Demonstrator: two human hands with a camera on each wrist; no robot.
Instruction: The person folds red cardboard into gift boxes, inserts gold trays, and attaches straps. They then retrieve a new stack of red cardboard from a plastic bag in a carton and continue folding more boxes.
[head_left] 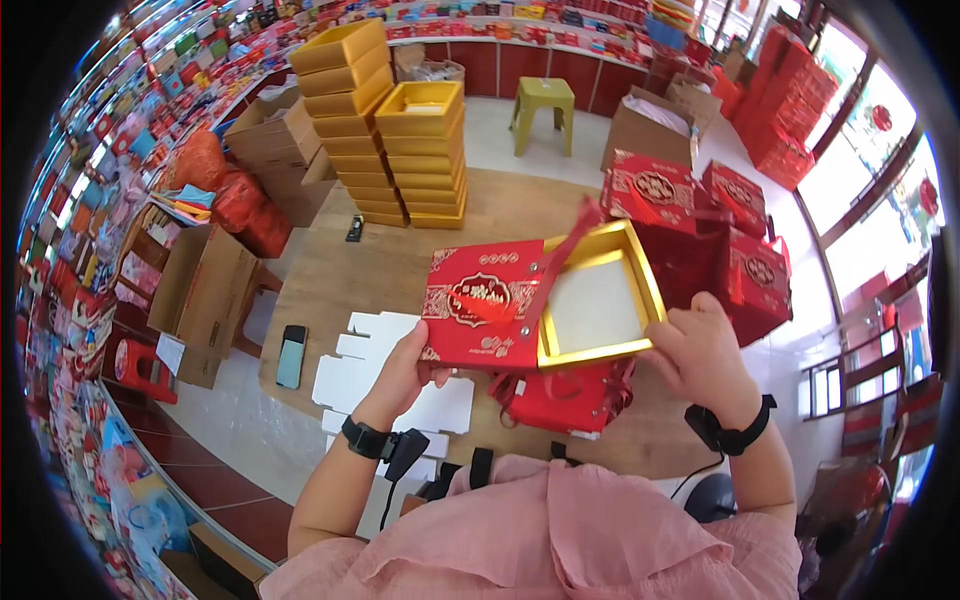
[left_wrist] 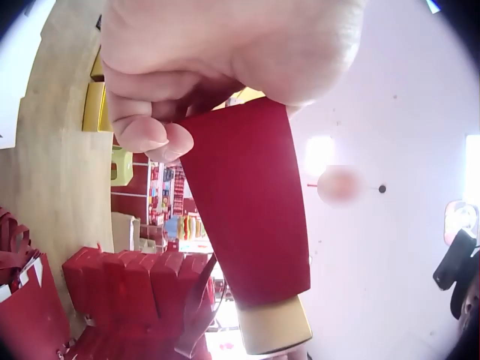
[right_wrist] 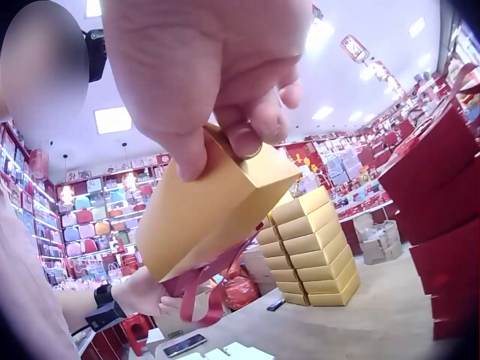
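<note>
A red printed sleeve (head_left: 485, 300) with a ribbon is held up over the table by the left hand (head_left: 405, 370), thumb on its top face and fingers beneath. From its right side sticks out a gold tray (head_left: 650, 290) with a white bottom panel. The right hand (head_left: 705, 350) pinches the tray's right corner. In the left wrist view the left hand (left_wrist: 225, 60) grips the end of the red sleeve (left_wrist: 247, 202), the gold tray (left_wrist: 276, 326) showing at the far end. The right wrist view has the right hand (right_wrist: 210, 75) pinching the gold tray (right_wrist: 210, 202) at its edge.
Stacked gold trays (head_left: 425, 150) stand at the table's back. Finished-looking red boxes (head_left: 655, 190) crowd the right side. Another red box (head_left: 570, 400) lies under the held one; white card pieces (head_left: 340, 380) and a phone (head_left: 291, 357) lie at left. A green stool (head_left: 543, 112) stands behind.
</note>
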